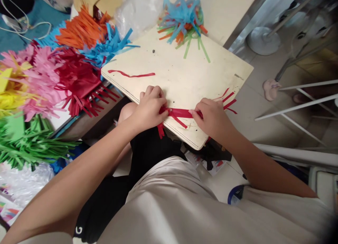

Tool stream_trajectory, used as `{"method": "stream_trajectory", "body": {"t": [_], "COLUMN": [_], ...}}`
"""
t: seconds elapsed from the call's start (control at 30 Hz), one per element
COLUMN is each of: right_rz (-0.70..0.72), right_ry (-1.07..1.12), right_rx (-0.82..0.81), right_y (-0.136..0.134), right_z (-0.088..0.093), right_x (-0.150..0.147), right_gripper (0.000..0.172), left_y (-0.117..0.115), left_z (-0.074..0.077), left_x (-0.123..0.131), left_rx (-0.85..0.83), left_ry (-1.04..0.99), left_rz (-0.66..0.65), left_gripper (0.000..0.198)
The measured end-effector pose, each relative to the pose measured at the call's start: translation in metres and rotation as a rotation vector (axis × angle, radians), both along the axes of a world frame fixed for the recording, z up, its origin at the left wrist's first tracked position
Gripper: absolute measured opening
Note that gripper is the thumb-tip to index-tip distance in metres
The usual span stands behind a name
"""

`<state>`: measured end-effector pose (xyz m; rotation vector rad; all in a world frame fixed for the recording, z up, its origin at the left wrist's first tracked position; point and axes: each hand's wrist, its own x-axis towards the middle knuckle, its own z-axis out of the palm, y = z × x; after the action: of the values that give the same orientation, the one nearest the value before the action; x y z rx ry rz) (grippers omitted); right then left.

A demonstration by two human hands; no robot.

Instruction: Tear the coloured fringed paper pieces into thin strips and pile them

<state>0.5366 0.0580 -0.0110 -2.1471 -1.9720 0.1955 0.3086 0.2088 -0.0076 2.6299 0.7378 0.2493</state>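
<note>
A fringed red paper strip (pixel 182 113) lies across the near corner of a cream board (pixel 182 74) resting on my lap. My left hand (pixel 149 108) is closed, pinching the strip's left end, where cut fringes hang over the board's edge. My right hand (pixel 212 119) is closed on the strip's right part, with red fringes fanning out beyond it. A loose thin red strip (pixel 130 74) lies further up the board.
A bundle of blue, orange and green fringed paper (pixel 183 20) sits at the board's far corner. Piles of fringed paper lie at left: red (pixel 77 80), pink (pixel 37 73), yellow (pixel 10 90), green (pixel 29 145), orange (pixel 81 27), blue (pixel 111 44). A fan base (pixel 262 39) and white rods (pixel 295 108) stand at right.
</note>
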Motion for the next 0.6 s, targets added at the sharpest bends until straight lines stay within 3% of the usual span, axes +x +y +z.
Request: {"method": "stream_trajectory", "body": {"t": [0.6], "right_rz": [-0.029], "right_ry": [-0.085], "right_rx": [-0.149], "right_y": [0.014], "right_z": [0.004], "right_x": [-0.002], "right_gripper": [0.030], "left_y": [0.003], "left_z": [-0.004], "left_x": [0.001], "left_rx": [0.038], "left_ry": [0.011], "left_rz": [-0.001], "left_gripper": [0.025]}}
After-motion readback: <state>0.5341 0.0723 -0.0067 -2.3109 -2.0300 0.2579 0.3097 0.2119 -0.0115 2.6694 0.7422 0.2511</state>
